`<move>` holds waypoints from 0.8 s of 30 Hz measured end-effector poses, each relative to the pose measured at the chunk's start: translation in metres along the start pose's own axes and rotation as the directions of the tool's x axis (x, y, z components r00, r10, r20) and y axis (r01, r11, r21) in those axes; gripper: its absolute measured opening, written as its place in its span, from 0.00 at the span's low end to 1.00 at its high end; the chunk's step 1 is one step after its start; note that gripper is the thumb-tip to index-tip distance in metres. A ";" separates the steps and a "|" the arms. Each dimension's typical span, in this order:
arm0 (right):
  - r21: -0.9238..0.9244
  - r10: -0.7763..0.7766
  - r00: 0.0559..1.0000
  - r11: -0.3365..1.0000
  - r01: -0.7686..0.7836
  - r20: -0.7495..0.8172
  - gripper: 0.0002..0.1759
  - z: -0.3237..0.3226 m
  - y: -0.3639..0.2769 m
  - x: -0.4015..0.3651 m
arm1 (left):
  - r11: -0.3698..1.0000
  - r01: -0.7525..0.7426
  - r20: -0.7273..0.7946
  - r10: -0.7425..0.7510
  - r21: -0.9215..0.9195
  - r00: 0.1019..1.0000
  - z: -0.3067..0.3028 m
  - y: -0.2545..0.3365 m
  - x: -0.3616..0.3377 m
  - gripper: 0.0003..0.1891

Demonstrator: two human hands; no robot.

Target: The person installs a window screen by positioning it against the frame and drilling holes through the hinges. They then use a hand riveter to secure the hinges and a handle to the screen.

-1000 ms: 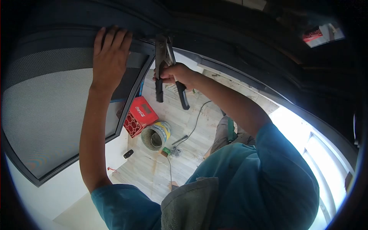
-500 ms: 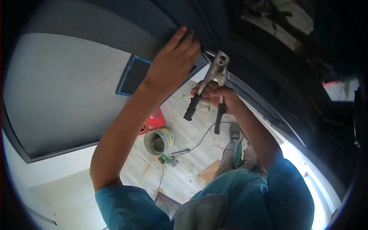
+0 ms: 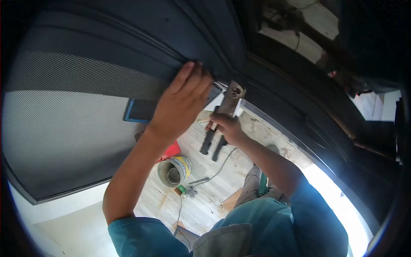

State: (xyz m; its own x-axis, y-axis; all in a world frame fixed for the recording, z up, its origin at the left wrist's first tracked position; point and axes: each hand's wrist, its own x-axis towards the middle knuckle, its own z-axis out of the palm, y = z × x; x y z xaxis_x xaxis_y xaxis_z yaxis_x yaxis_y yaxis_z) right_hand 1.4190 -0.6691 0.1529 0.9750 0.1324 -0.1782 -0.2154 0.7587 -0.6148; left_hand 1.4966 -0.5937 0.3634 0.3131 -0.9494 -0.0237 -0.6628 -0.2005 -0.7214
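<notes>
Frame (image 3: 141,34) is arching above us; we are pressing our left hand (image 3: 180,107) flat against its lower edge, fingers together. Riveter (image 3: 229,103) is touching the frame with its head, and our right hand (image 3: 225,127) is clamping its handles.

Strong daylight glared white at the lower right; the upper part stayed dim, and edges curved with fisheye distortion.

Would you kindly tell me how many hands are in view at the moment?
2. The left hand lies flat against the dark screen frame; the right hand, beside it, grips a plier-like tool. No others show.
</notes>
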 end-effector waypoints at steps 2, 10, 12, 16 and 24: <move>0.053 -0.081 0.995 0.995 0.084 -0.065 0.10 0.007 0.003 0.003 | 0.999 0.013 0.017 -0.013 -0.029 1.000 -0.003 0.002 0.000 0.25; -0.255 0.016 0.999 0.967 -0.007 0.033 0.10 -0.044 0.023 -0.052 | 0.991 0.085 0.019 -0.083 -0.099 0.996 -0.002 0.010 0.002 0.25; -0.482 0.164 0.986 0.862 -0.155 -0.024 0.14 -0.077 0.035 -0.092 | 0.986 0.125 0.066 -0.119 -0.114 0.991 -0.002 0.012 0.004 0.28; -0.844 0.251 0.953 0.462 -0.273 -0.170 0.24 -0.146 0.050 -0.151 | 0.944 0.170 -0.007 -0.179 -0.283 0.984 0.001 0.029 -0.019 0.30; -0.806 0.341 0.789 0.129 -0.577 -0.510 0.24 -0.242 0.025 -0.252 | 0.014 0.884 -0.386 -0.903 -0.467 -0.190 -0.046 0.006 -0.301 0.41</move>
State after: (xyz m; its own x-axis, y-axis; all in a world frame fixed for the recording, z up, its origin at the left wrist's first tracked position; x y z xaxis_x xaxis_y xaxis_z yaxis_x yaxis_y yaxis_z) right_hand 1.1551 -0.8379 -0.0040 0.6687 0.0380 -0.7426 -0.6338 -0.4931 -0.5960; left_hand 1.3673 -0.3200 0.3977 0.2770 0.2679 0.9228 -0.0497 -0.9551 0.2922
